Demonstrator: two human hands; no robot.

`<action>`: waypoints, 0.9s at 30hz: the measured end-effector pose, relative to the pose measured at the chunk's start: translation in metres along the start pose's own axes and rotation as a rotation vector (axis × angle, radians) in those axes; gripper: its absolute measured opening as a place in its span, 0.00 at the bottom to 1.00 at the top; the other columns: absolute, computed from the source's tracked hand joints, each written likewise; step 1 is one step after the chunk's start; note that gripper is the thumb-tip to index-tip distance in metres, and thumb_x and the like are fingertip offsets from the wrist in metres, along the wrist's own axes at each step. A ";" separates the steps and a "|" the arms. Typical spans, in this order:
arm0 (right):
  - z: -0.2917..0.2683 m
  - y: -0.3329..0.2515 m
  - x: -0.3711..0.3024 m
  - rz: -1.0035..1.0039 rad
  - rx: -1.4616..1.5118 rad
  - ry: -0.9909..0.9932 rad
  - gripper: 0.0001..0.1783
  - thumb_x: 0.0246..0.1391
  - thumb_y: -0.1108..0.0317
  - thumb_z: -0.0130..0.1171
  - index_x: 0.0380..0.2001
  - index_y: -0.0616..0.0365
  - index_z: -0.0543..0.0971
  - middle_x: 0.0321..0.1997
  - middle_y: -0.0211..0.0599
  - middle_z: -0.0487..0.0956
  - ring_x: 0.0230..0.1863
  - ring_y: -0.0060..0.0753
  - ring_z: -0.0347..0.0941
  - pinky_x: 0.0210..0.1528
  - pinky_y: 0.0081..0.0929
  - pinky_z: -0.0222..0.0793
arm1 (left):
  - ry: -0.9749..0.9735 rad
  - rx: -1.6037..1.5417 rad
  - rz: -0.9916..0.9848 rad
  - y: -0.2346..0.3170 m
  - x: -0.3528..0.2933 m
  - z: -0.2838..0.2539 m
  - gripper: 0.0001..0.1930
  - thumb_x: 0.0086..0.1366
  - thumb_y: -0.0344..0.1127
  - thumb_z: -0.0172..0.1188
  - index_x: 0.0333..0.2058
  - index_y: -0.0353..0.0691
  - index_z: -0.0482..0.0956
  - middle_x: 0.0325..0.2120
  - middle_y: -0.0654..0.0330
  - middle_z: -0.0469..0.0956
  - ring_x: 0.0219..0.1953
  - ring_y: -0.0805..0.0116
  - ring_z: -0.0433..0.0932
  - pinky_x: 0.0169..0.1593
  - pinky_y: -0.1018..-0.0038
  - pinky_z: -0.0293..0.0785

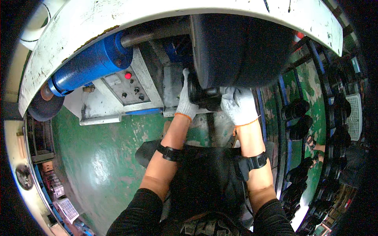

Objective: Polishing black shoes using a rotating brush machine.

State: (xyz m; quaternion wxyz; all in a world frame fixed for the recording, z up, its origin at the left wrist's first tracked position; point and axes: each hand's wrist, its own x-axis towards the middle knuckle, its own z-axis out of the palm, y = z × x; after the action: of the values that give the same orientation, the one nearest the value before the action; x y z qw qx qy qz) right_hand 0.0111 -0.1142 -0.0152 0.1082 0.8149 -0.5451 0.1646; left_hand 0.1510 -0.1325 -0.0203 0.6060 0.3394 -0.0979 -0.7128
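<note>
The green floor spreads widest toward eight o'clock, worn and shiny in places. A white machine hood, scuffed and rusty along its edge, arches from ten o'clock through twelve to two, overhanging the work. Under it at one o'clock hangs a big dark wheel, its surface blurred; it stands in the way, hiding part of what lies behind its lower edge. At three o'clock a rack runs along the side, lined with black shoes, and beyond it stands a white crate. A blue motor lies at ten o'clock, joined to the big wheel by a shaft, with a small dark disc at its outer end toward nine. Below the motor sits a white control box.

Just off the middle, toward one o'clock, a dark piece is held at the wheel's bottom edge; its full shape is hidden, and whether it touches the wheel I cannot tell. The right hand, in a white glove, grips its right side, fingertips partly hidden. The left hand, gloved alike, grips its left side, one finger pointing toward twelve. Another person's foot shows between three and four. Smallest is a red button on the control box.
</note>
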 end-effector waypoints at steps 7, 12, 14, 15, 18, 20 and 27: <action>0.015 0.010 -0.010 -0.124 0.128 0.060 0.04 0.43 0.70 0.52 0.26 0.53 0.71 0.24 0.37 0.71 0.27 0.33 0.69 0.29 0.29 0.66 | 0.135 0.340 -0.015 0.001 0.031 -0.040 0.31 0.64 0.58 0.38 0.56 0.39 0.61 0.53 0.61 0.67 0.52 0.65 0.66 0.55 0.71 0.60; -0.006 -0.007 0.011 0.253 0.893 0.140 0.01 0.53 0.70 0.48 0.29 0.51 0.70 0.20 0.31 0.70 0.21 0.25 0.67 0.21 0.23 0.62 | 0.037 0.353 -0.062 0.011 0.038 -0.049 0.37 0.63 0.63 0.38 0.58 0.36 0.60 0.55 0.61 0.64 0.54 0.67 0.64 0.57 0.76 0.55; -0.003 -0.002 0.020 0.839 1.888 0.026 0.05 0.59 0.68 0.44 0.29 0.51 0.70 0.19 0.27 0.69 0.19 0.18 0.65 0.18 0.16 0.58 | -0.049 0.226 -0.106 0.009 0.031 -0.040 0.33 0.65 0.59 0.37 0.57 0.36 0.61 0.54 0.62 0.65 0.51 0.67 0.65 0.57 0.76 0.56; 0.004 0.002 0.022 0.845 1.885 0.035 0.05 0.59 0.68 0.44 0.29 0.51 0.70 0.19 0.27 0.69 0.19 0.18 0.65 0.18 0.16 0.58 | -0.055 0.228 -0.113 0.005 0.031 -0.039 0.33 0.65 0.59 0.37 0.57 0.36 0.61 0.54 0.62 0.65 0.51 0.67 0.65 0.57 0.76 0.56; 0.018 0.008 0.021 0.944 1.859 0.021 0.05 0.58 0.67 0.47 0.28 0.50 0.69 0.20 0.27 0.70 0.18 0.18 0.65 0.17 0.16 0.56 | 0.032 0.380 -0.020 0.005 0.028 -0.040 0.29 0.67 0.54 0.35 0.56 0.36 0.61 0.51 0.61 0.68 0.49 0.66 0.67 0.56 0.75 0.59; 0.013 0.009 0.010 0.641 1.222 -0.066 0.11 0.50 0.73 0.46 0.39 0.55 0.71 0.33 0.36 0.73 0.32 0.29 0.69 0.35 0.21 0.64 | -0.296 0.103 -0.275 0.008 0.020 -0.039 0.28 0.68 0.52 0.33 0.57 0.36 0.58 0.51 0.57 0.67 0.49 0.65 0.68 0.56 0.74 0.60; 0.031 0.045 -0.012 0.091 0.288 0.162 0.09 0.31 0.68 0.55 0.21 0.60 0.74 0.23 0.49 0.71 0.31 0.53 0.68 0.35 0.43 0.66 | -0.629 0.219 -0.109 0.002 -0.016 -0.028 0.28 0.68 0.51 0.32 0.58 0.36 0.54 0.56 0.50 0.62 0.54 0.57 0.65 0.59 0.68 0.59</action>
State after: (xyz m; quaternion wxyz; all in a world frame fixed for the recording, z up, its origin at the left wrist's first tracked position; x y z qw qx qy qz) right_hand -0.0305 -0.1320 -0.0489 0.0265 0.7806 -0.5416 0.3109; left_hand 0.1700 -0.1110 -0.0343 0.4672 0.1707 -0.3376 -0.7991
